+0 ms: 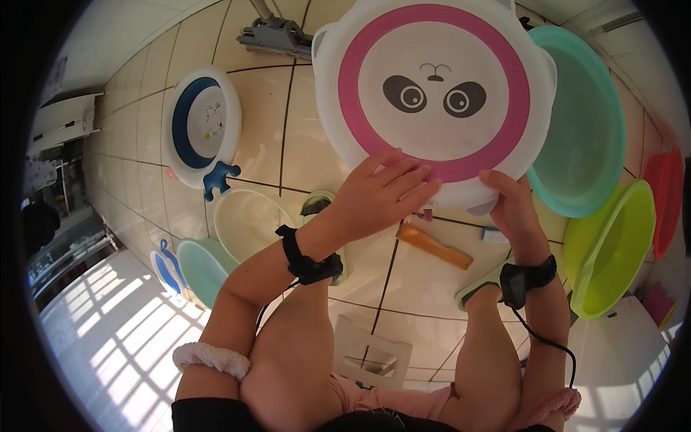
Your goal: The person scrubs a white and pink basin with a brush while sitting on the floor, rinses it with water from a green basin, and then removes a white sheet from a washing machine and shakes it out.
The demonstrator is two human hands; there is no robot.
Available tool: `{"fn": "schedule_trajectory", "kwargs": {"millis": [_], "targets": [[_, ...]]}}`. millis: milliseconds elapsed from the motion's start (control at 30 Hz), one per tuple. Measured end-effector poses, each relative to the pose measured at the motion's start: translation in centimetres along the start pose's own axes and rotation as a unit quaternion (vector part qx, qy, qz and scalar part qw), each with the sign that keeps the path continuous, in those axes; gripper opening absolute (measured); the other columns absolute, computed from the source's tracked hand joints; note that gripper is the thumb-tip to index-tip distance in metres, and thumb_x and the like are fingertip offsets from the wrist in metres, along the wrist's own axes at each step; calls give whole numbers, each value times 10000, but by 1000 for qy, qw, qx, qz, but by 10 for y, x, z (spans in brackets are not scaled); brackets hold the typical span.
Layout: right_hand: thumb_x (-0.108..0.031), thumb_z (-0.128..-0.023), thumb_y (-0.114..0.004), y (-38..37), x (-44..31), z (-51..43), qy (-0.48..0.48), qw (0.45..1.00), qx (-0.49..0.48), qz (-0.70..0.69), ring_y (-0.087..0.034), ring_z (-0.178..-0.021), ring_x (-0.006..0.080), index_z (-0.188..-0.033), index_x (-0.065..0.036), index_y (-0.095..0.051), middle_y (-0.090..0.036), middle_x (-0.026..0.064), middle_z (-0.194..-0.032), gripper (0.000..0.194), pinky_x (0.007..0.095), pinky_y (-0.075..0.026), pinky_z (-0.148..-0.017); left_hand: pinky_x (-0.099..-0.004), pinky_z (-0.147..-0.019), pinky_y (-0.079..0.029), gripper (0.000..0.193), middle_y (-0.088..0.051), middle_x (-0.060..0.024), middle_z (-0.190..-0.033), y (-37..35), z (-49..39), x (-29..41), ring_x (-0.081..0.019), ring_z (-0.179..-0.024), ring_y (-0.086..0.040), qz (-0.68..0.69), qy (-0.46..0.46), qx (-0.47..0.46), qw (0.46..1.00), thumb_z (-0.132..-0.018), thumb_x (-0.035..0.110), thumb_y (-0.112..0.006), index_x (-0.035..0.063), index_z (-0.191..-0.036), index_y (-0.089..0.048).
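A white collapsible basin (432, 137) with a pink ring and a printed panda face is held up, its face upside down to me. My right hand (515, 210) grips its near rim at the right, thumb on the inner side. My left hand (386, 189) lies across the pink ring and near rim, fingers spread and palm down. Below the basin, an orange-handled brush (434, 247) lies on the tiles. Close to my right hand lies a blue-and-white bristled brush (494, 235). Both wrists carry black straps with cables.
At left stand a white-and-blue basin (233, 129), a cream basin (251, 218) and a pale green basin (208, 270). At right are a turquoise basin (580, 124), a lime basin (610, 248) and a red basin (666, 202). A grey mop head (272, 36) rests behind; a white stool (397, 359) is under me.
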State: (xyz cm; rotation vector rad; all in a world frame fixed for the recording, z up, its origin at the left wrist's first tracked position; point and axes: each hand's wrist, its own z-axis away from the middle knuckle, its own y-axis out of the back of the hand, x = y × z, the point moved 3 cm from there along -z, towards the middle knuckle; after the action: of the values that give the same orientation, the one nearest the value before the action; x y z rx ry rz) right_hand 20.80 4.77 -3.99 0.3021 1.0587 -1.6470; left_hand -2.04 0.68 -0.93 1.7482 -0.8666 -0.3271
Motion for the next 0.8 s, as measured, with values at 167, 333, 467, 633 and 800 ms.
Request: {"fn": "schedule_trajectory", "kwargs": {"millis": [167,333,467,633,800], "targets": [[-21,-848,-674,18,6,6,44,998,16,36,-552,-1251,246,-1406,-17,-462,-575,102,-1339,597,407,-437,-1064,-354,-835,-449,447,-575,-73,-1000,37,39,-29,-199,-927,-542,77,186,136,970,-719,183,-875,83,-1088,-644],[42,-831,-670,21,8,9,56,998,-16,14,-560,-1230,225,-1382,-33,-500,-588,82,-1311,581,380,-452,-1039,-346,-904,-485,533,-570,-75,-1177,35,58,-52,-168,-1061,-565,439,436,199,760,-859,30,-753,31,-1299,-453],[37,-835,-671,16,7,10,74,996,-18,41,-574,-1187,199,-1366,-39,-521,-598,63,-1284,557,367,-463,-1014,-368,-1037,-469,569,-573,-103,-1294,36,49,-44,-205,-1217,-570,535,451,182,691,-887,-51,-674,16,-1383,-403],[4,-829,-696,8,1,18,78,991,5,105,-589,-1111,165,-1326,-33,-561,-621,41,-1220,517,340,-479,-954,-348,-1016,-486,610,-592,-112,-1267,41,46,-44,-201,-1169,-606,536,487,179,666,-873,-109,-626,11,-1416,-376],[-30,-822,-713,-6,-7,24,81,988,22,130,-600,-1098,172,-1307,-18,-569,-633,53,-1207,506,344,-487,-940,-360,-1022,-489,606,-581,-113,-1264,37,48,-47,-207,-1159,-611,543,504,209,638,-852,-124,-620,9,-1392,-381]]}}
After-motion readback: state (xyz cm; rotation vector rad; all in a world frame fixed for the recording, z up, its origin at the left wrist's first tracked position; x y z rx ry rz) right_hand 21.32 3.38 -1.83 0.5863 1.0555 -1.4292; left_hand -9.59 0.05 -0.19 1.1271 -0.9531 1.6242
